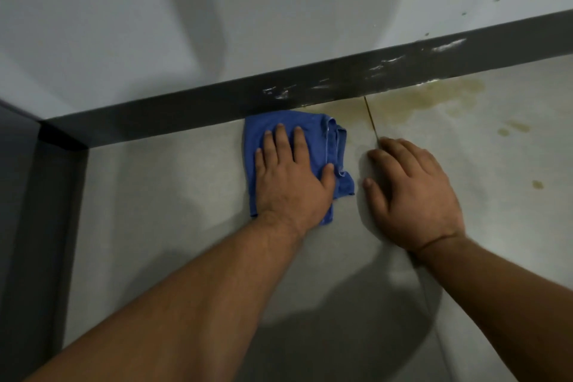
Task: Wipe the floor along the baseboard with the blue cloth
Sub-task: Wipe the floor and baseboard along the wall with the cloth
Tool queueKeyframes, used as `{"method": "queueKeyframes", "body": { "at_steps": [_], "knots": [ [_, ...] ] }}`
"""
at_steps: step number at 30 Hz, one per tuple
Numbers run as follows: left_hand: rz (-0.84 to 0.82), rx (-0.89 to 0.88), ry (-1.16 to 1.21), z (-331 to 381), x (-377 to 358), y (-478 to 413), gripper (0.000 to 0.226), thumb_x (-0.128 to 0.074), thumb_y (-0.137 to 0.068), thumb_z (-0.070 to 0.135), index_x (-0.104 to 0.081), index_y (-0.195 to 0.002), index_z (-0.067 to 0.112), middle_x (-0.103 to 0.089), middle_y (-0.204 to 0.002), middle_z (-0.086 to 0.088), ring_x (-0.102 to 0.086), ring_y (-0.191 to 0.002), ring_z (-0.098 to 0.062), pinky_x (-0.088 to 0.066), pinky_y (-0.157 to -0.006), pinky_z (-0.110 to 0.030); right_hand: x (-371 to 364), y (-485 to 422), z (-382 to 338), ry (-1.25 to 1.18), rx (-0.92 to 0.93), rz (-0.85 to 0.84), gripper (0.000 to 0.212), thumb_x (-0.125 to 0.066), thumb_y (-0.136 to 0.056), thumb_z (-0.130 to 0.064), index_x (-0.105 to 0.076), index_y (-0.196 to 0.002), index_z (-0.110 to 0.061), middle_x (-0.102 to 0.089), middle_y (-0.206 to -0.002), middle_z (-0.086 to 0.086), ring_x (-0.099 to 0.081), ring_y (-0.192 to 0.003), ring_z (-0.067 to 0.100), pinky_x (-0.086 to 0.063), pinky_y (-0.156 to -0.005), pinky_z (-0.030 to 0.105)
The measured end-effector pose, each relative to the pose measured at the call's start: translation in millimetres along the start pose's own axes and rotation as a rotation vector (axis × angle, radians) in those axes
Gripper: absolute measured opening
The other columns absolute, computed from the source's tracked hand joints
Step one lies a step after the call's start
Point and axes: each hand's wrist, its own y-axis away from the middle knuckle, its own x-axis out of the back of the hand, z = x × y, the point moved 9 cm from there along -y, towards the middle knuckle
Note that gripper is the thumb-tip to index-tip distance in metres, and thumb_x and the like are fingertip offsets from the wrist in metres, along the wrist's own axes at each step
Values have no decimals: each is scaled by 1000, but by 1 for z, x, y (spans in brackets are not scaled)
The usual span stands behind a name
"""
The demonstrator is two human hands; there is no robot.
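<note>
A folded blue cloth [328,136] lies flat on the grey tiled floor [173,195], its far edge touching the dark grey baseboard [198,108]. My left hand [291,177] presses down on the cloth with its fingers spread. My right hand [412,189] rests palm-down on the bare floor just right of the cloth, holding nothing. A yellowish-brown stain [428,96] spreads over the floor along the baseboard to the right of the cloth.
White scuff marks [384,65] streak the baseboard above the stain. A tile joint [370,119] runs from the baseboard toward my right hand. Small brown spots [538,184] dot the floor at right. A dark grey wall or door frame [34,211] closes the corner at left.
</note>
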Motion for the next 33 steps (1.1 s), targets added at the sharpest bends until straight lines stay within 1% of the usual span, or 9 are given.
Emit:
{"method": "queueKeyframes", "body": {
  "at_steps": [4, 7, 10, 13, 18, 21, 24, 27, 33],
  "knots": [
    [54, -9, -17, 13, 1, -22, 80, -24, -97, 62, -2, -164, 22, -1, -173, -15, -2, -158, -41, -7, -128, -59, -2, 1, 1, -2, 17, 7, 55, -41, -102, -49, -43, -151, -22, -46, -158, 7, -38, -146, 28, -33, -121, 52],
    [66, -96, -20, 28, 1, -29, 77, -24, -97, 56, -3, -163, 24, -4, -174, -11, -5, -159, -38, -9, -128, -59, -2, 0, 2, -30, 27, 11, 53, -39, -103, -42, -45, -152, -21, -45, -159, 7, -37, -147, 28, -32, -121, 52],
    [91, -192, -23, 23, 3, -20, 77, -22, -95, 58, -7, -163, 26, -9, -174, -7, -9, -159, -34, -12, -128, -58, -3, 0, 2, -38, 26, 7, 53, -39, -103, -39, -45, -152, -20, -45, -159, 6, -37, -148, 28, -31, -122, 52],
    [107, -209, -43, 11, 1, -8, 78, -23, -95, 63, -9, -163, 27, -12, -173, -6, -11, -159, -32, -11, -128, -58, 1, 1, 3, -54, 20, -3, 54, -39, -103, -38, -44, -154, -20, -45, -160, 6, -35, -149, 27, -30, -123, 51],
    [78, -216, -71, 10, 0, -12, 80, -21, -92, 66, 0, -162, 33, -7, -173, -5, -7, -159, -34, -8, -127, -60, 8, 1, 9, -153, 20, -48, 56, -47, -101, -40, -44, -154, -22, -43, -161, 3, -32, -152, 23, -22, -127, 45],
    [69, -208, -57, 13, 5, -24, 79, -19, -92, 66, -2, -163, 34, -7, -173, -3, -7, -158, -35, -5, -127, -60, 25, 4, 38, -90, -8, 1, 60, -42, -99, -50, -49, -151, -20, -48, -157, 6, -40, -147, 28, -29, -123, 51],
    [58, -155, -48, 19, 3, -33, 76, -19, -96, 64, -1, -163, 34, -6, -173, -5, -6, -158, -38, -3, -127, -61, 27, 13, 58, -88, -26, 54, 57, -47, -99, -43, -54, -147, -14, -52, -154, 12, -45, -143, 34, -36, -119, 53],
    [49, -134, -56, 25, 1, -33, 75, -19, -98, 64, 3, -163, 33, -1, -174, -7, -1, -158, -40, -2, -127, -62, 22, 15, 59, -100, 4, 91, 52, -48, -100, -34, -56, -146, -12, -54, -152, 12, -46, -141, 34, -36, -119, 51],
    [45, -241, -30, 30, 2, -8, 74, -20, -100, 61, 1, -164, 30, 1, -174, -3, 1, -160, -31, -4, -129, -55, 21, 14, 59, -96, 2, 83, 53, -42, -100, -36, -53, -147, -15, -53, -152, 10, -44, -142, 31, -36, -119, 51]
  ]
}}
